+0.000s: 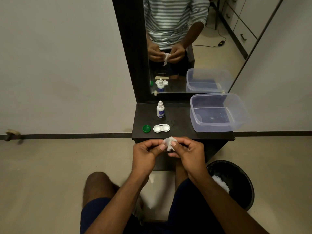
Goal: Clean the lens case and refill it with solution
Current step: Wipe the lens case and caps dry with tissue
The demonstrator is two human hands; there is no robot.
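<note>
The white lens case (161, 128) lies open on the dark shelf (182, 132), both wells uncovered. A green cap (146, 128) rests just left of it. Behind them stands the white solution bottle (160, 109), upright with its tip on. Just in front of the shelf's edge, my left hand (146, 153) and my right hand (189, 152) pinch a crumpled white tissue (169, 142) between their fingertips. Whether a second cap sits inside the tissue is hidden.
A clear plastic tub (217, 113) holding a little water occupies the shelf's right side. A mirror (185, 48) rises behind the shelf. A black bin (233, 183) with white tissue inside stands on the floor at the lower right. My knees are below.
</note>
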